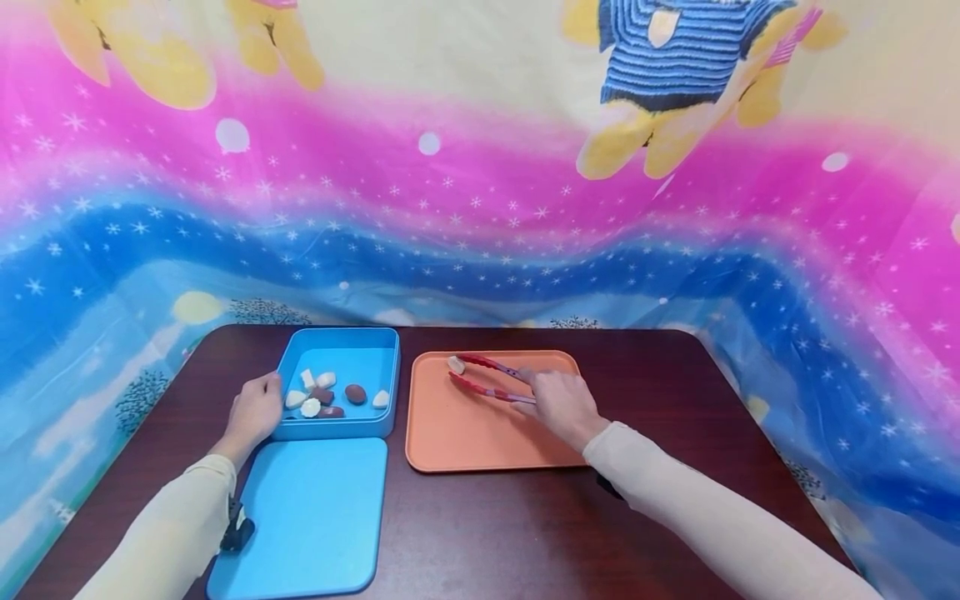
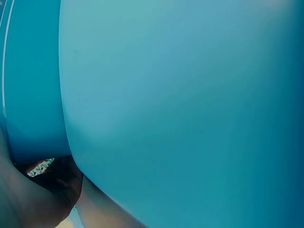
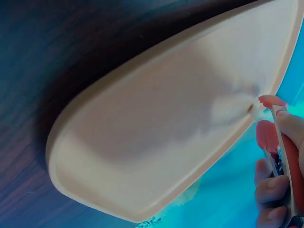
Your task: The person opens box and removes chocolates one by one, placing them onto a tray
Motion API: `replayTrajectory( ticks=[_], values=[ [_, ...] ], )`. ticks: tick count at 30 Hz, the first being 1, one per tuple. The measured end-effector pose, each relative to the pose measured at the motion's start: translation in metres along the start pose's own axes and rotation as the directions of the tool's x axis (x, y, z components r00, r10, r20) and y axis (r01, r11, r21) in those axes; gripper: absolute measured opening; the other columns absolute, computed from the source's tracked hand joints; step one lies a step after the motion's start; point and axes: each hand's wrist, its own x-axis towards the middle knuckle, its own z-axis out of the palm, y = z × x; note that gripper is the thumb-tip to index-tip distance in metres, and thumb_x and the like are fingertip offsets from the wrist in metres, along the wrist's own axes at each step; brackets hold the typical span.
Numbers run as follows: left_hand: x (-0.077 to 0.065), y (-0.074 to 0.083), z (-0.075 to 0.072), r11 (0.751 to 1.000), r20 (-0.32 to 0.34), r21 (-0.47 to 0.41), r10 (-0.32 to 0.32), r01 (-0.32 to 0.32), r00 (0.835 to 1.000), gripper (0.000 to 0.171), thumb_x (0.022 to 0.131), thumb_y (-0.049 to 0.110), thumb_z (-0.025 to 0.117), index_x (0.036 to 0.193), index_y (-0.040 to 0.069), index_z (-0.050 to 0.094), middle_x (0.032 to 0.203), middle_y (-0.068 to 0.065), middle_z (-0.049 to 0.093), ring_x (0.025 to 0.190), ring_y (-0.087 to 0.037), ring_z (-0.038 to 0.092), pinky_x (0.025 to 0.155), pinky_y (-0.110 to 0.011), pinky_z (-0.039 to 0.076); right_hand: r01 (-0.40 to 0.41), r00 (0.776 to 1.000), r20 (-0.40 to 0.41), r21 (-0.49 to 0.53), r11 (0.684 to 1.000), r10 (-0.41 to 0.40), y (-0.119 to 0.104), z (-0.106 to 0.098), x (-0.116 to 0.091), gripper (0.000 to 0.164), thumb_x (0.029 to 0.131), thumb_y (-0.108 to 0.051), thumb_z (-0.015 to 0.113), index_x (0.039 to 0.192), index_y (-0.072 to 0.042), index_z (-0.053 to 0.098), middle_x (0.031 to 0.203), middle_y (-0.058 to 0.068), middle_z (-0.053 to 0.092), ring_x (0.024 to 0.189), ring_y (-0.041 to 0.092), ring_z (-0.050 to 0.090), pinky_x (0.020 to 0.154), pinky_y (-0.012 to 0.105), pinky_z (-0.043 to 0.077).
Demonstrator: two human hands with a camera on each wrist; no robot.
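In the head view my right hand (image 1: 564, 404) grips a pair of red-tipped tongs (image 1: 495, 393) over the orange tray (image 1: 480, 442). Their tips stand apart, with a small white piece (image 1: 456, 364) at them near the tray's far left corner; I cannot tell whether it is pinched or lies on the tray. My left hand (image 1: 257, 408) holds the left wall of a blue box (image 1: 337, 427), thumb near the rim. Inside the box lie several small white and brown pieces, among them a brown oval one (image 1: 355, 393) and a ridged white one (image 1: 311, 407).
A blue lid (image 1: 315, 508) lies flat in front of the box, under the left forearm. Box, lid and tray rest on a dark wooden table (image 1: 480, 533). A patterned cloth (image 1: 465, 208) hangs behind and along both sides.
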Motion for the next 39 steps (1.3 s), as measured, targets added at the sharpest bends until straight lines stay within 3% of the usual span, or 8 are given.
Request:
replayTrajectory(
  ticks=[5,10,16,22,28,34,39],
  values=[
    [0.000,0.000,0.000,1.000,-0.004,0.003,0.009,-0.009,1.000,0.067,0.110,0.041,0.010,0.158,-0.004,0.021,0.160,-0.035,0.026,0.147,-0.056,0.025,0.118,-0.069,0.026,-0.093,0.995,0.049,0.168,0.981,0.086,0.001,-0.003,0.001,0.044,0.085,-0.049,0.079,0.119,-0.021,0.075,0.052,-0.007,0.050,0.048,0.010,0.045,0.044,0.028,0.037],
    [0.000,-0.001,0.000,1.000,0.000,0.005,0.005,-0.005,1.000,0.067,0.110,0.041,0.010,0.158,-0.003,0.020,0.160,-0.034,0.025,0.147,-0.056,0.024,0.118,-0.069,0.025,-0.260,0.964,0.165,0.391,0.883,0.211,0.003,-0.006,0.007,0.028,0.087,-0.048,0.078,0.107,-0.029,0.079,0.057,-0.007,0.057,0.055,0.012,0.050,0.050,0.030,0.040],
    [0.000,0.000,0.001,1.000,0.002,0.012,0.007,-0.007,1.000,0.066,0.110,0.041,0.010,0.159,-0.003,0.020,0.160,-0.034,0.025,0.147,-0.056,0.024,0.118,-0.069,0.025,-0.342,0.936,0.243,0.456,0.822,0.255,0.008,-0.002,0.011,0.027,0.088,-0.044,0.077,0.108,-0.026,0.080,0.063,-0.006,0.060,0.054,0.011,0.050,0.049,0.028,0.040],
    [0.000,0.001,0.000,1.000,0.005,0.011,0.007,-0.007,1.000,0.066,0.110,0.040,0.010,0.158,-0.004,0.019,0.160,-0.035,0.025,0.147,-0.056,0.024,0.118,-0.069,0.025,-0.299,0.948,0.250,0.492,0.818,0.196,0.006,0.000,0.015,0.026,0.090,-0.038,0.077,0.106,-0.017,0.081,0.056,-0.005,0.057,0.045,0.009,0.044,0.044,0.022,0.032],
    [0.000,0.000,-0.001,1.000,0.007,0.011,0.003,-0.003,1.000,0.066,0.110,0.041,0.010,0.158,-0.004,0.019,0.160,-0.034,0.025,0.147,-0.055,0.023,0.119,-0.068,0.025,-0.327,0.935,0.293,0.486,0.810,0.201,-0.004,-0.005,0.016,0.031,0.089,-0.038,0.078,0.112,-0.017,0.079,0.059,0.000,0.062,0.047,0.010,0.045,0.046,0.022,0.033],
    [0.001,-0.003,0.000,1.000,0.007,0.013,0.001,-0.001,1.000,0.067,0.110,0.042,0.010,0.159,-0.004,0.019,0.160,-0.034,0.025,0.147,-0.056,0.023,0.118,-0.069,0.025,-0.306,0.935,0.304,0.440,0.844,0.181,-0.012,-0.002,0.017,0.026,0.087,-0.041,0.080,0.098,-0.018,0.078,0.068,0.003,0.071,0.050,0.011,0.051,0.049,0.024,0.037],
    [0.000,-0.002,0.000,1.000,0.010,0.015,-0.001,0.000,1.000,0.067,0.110,0.042,0.010,0.159,-0.003,0.019,0.160,-0.035,0.025,0.147,-0.056,0.024,0.117,-0.070,0.026,-0.299,0.937,0.294,0.399,0.867,0.188,-0.014,0.002,0.015,0.028,0.087,-0.042,0.079,0.103,-0.019,0.078,0.064,-0.001,0.068,0.053,0.013,0.056,0.048,0.026,0.042]
  ],
)
